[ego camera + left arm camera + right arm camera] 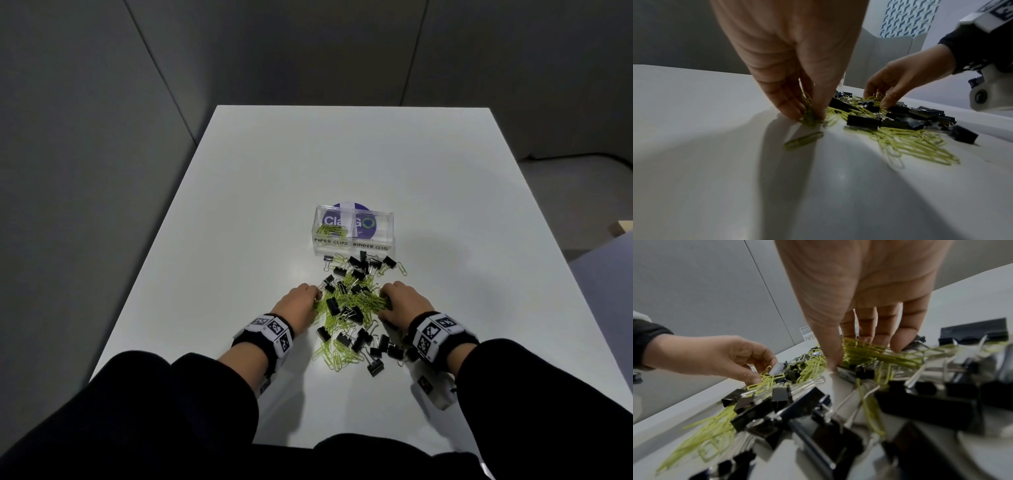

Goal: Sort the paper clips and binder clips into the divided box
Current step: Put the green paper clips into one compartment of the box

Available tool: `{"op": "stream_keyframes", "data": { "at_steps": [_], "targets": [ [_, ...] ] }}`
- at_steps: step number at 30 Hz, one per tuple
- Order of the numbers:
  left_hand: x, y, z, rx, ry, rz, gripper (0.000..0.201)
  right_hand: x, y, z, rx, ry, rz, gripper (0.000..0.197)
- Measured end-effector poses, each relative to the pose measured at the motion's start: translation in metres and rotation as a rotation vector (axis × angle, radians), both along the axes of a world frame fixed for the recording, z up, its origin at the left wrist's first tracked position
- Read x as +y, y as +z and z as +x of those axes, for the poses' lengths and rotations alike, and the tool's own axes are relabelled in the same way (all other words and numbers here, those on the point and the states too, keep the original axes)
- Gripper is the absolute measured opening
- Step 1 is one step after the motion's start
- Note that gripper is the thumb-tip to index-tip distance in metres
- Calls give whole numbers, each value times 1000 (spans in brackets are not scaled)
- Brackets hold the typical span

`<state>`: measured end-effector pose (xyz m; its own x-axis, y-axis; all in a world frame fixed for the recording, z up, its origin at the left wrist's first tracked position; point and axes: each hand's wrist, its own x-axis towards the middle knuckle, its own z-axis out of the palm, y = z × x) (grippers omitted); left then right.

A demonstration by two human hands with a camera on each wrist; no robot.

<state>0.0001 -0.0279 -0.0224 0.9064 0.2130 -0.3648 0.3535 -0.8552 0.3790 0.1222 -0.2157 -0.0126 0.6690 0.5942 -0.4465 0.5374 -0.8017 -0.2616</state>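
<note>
A mixed heap of yellow-green paper clips (pixel 363 301) and black binder clips (pixel 356 263) lies on the white table in front of a clear divided box (pixel 354 244). The box's left cell, labelled PAPER CLIPS, holds some paper clips (pixel 331 230); the right cell, labelled BINDER CLIPS, looks bare. My left hand (pixel 301 298) is at the heap's left edge, thumb and fingers pinching a bunch of paper clips (pixel 808 113) against the table. My right hand (pixel 400 298) is on the heap's right side, thumb and fingers closing on a bunch of paper clips (pixel 861 350).
The white table (pixel 239 240) stands against grey wall panels. More binder clips (pixel 375 363) and paper clips (pixel 337 358) lie between my wrists near the front edge. One loose paper clip (pixel 803 140) lies just in front of my left fingers.
</note>
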Motion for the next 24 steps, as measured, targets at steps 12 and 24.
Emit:
{"op": "stream_keyframes", "data": {
  "at_steps": [12,24],
  "targets": [
    [1,-2,3,43,-69,116,29,-2,1,0,-20,-2,30,31],
    [2,5,2,24,-95,156,31,-3,10,6,-20,-41,77,22]
  ]
}}
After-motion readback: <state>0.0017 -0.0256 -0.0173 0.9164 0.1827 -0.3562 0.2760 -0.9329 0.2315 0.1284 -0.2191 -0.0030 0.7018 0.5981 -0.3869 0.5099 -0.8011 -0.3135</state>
